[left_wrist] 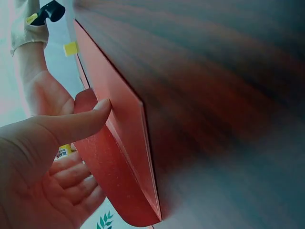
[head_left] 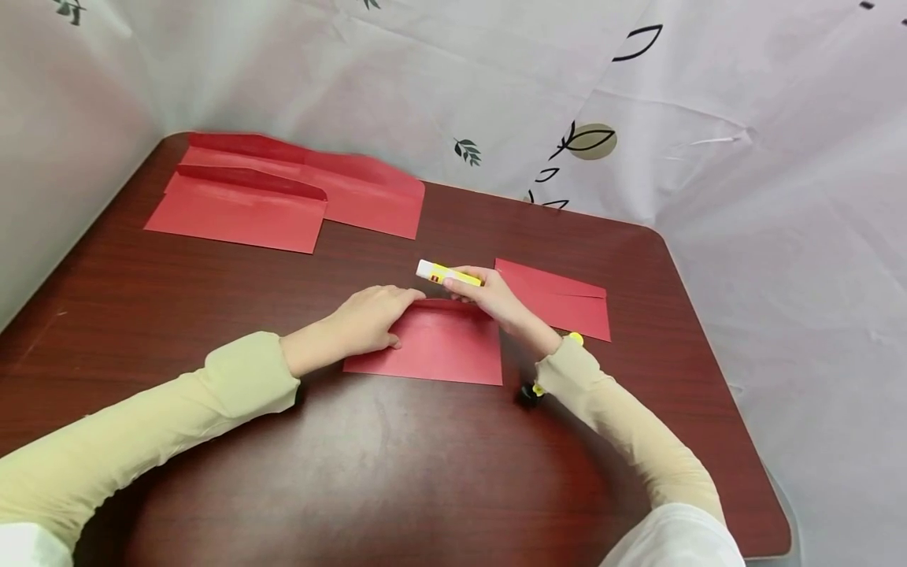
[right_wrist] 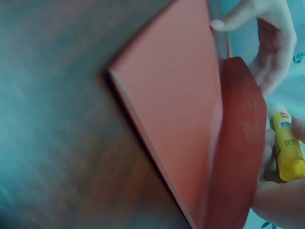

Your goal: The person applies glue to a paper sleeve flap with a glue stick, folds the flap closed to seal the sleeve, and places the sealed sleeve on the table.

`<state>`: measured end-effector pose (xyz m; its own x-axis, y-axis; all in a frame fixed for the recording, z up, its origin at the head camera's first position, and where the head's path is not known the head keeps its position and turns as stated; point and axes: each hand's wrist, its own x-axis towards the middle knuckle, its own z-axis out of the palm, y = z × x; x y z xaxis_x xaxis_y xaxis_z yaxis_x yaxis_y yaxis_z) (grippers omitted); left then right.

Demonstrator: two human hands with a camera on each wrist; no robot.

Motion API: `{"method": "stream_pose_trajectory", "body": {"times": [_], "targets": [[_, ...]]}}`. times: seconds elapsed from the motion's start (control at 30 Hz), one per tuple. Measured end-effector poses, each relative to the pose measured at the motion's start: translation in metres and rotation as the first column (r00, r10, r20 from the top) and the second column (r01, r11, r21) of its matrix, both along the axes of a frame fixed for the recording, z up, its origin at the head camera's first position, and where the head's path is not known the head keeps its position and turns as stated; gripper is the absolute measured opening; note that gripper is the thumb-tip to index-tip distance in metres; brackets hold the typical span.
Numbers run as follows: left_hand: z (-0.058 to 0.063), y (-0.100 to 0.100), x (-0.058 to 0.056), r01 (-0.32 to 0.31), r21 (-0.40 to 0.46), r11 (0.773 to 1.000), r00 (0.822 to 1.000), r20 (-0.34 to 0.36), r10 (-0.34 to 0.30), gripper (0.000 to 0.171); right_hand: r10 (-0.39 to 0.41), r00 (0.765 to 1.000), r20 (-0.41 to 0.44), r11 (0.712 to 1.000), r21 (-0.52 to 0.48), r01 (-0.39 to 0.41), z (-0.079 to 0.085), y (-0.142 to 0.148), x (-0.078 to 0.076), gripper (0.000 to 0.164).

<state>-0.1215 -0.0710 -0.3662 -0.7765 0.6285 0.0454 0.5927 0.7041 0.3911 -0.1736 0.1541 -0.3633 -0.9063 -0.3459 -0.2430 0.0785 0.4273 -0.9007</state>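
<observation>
Nearest us, two pale sleeves point(head_left: 177, 409) reach forward over the dark table point(head_left: 354, 472), angling inward from either side. Between the hands lies a red envelope point(head_left: 442, 346), its long axis running left to right and its flap point(right_wrist: 243, 129) on the far side. The left hand point(head_left: 368, 319) sits at the envelope's left end, palm down, thumb spread from the fingers. From the left wrist we see the thumb pressing on the envelope and the loosely bent fingers beyond the flap.

The right hand point(head_left: 489, 295) pinches a glue stick point(head_left: 441, 273) between thumb and fingers, just past the flap. We see the stick lying nearly crosswise, white end pointing left and slightly away from us. Both wrist views show the flap's broad face, with pale specks on it; from the head we get only a thin strip. The right wrist view also gives us the stick's yellow base.

Farther off, another envelope point(head_left: 560, 303) lies beyond the right wrist, and overlapping envelopes point(head_left: 237, 209) lie at the far left, before a leaf-printed sheet point(head_left: 397, 94).
</observation>
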Motion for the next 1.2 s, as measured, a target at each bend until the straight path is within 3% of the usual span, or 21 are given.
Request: {"method": "stream_pose_trajectory", "body": {"times": [0.17, 0.33, 0.5, 0.63, 1.2], "targets": [[0.0, 0.0, 0.003, 0.093, 0.024, 0.995, 0.996, -0.005, -0.093, 0.063, -0.017, 0.999, -0.032, 1.0, -0.001, 0.017, -0.006, -0.003, 0.007, 0.035], [-0.004, -0.001, 0.004, 0.214, -0.001, 0.977, 0.977, -0.008, -0.214, 0.06, -0.016, 1.0, -0.01, 1.0, -0.02, 0.016, -0.011, -0.004, 0.012, 0.033], [-0.009, -0.001, 0.005, 0.298, -0.096, 0.95, 0.953, 0.08, -0.291, 0.054, 0.0, 1.0, 0.025, 0.999, -0.038, 0.001, -0.016, -0.004, 0.017, 0.03], [-0.012, -0.002, 0.006, 0.322, -0.145, 0.936, 0.942, 0.144, -0.302, 0.06, 0.008, 0.999, 0.049, 0.996, -0.094, -0.004, -0.02, -0.005, 0.019, 0.028], [-0.01, -0.001, 0.012, 0.354, -0.219, 0.909, 0.932, 0.167, -0.323, 0.06, 0.064, 0.996, 0.055, 0.988, -0.144, -0.055, -0.025, -0.005, 0.02, 0.023]]}}
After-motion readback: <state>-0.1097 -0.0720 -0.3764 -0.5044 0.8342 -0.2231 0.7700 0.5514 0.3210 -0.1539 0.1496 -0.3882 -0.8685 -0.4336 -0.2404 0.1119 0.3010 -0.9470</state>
